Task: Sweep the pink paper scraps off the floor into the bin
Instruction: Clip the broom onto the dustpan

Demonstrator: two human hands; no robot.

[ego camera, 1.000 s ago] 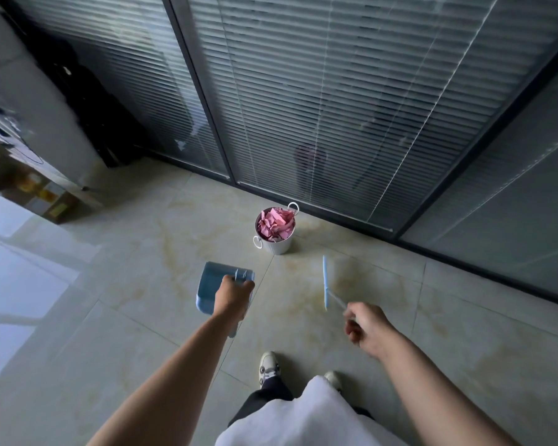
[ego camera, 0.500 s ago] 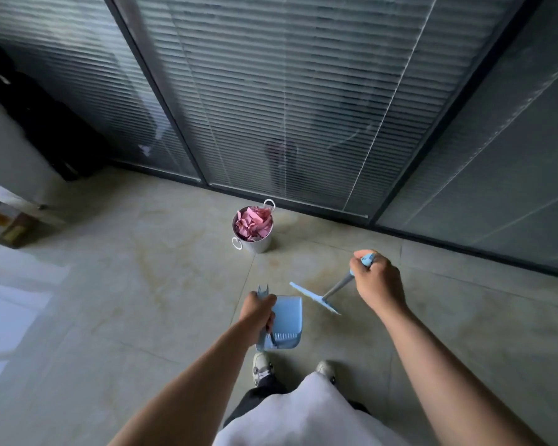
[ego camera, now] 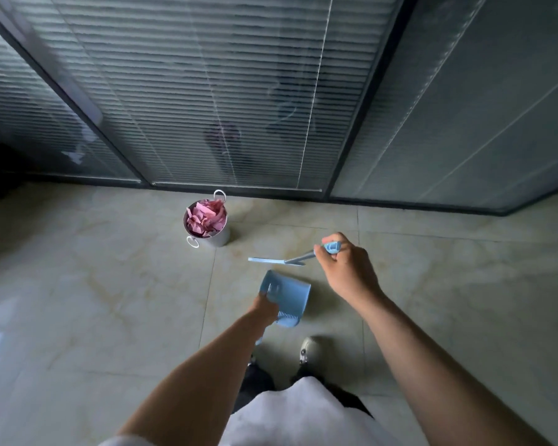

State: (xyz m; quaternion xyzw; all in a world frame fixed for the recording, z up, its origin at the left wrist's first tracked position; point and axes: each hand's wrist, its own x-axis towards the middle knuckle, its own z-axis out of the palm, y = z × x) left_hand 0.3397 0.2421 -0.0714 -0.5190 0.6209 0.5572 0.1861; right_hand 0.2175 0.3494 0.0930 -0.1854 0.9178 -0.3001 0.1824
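Observation:
A small metal bin (ego camera: 221, 237) with two ring handles stands on the tiled floor near the glass wall, heaped with pink paper scraps (ego camera: 205, 218). My left hand (ego camera: 265, 308) grips the handle of a light blue dustpan (ego camera: 291, 294), held above the floor in front of my feet. My right hand (ego camera: 345, 268) grips the handle of a light blue broom (ego camera: 276, 260), whose flat head points left, above the dustpan and to the right of the bin. I see no pink scraps on the floor.
A glass wall with blinds and dark frames (ego camera: 364, 101) runs behind the bin. My shoes (ego camera: 308, 349) stand just below the dustpan. Pale marbled tiles (ego camera: 110, 300) stretch to the left and right.
The view has swung right, so the bin now sits further left. My right hand has turned the broom head flatter. The dustpan has tipped, its mouth now turned up and right.

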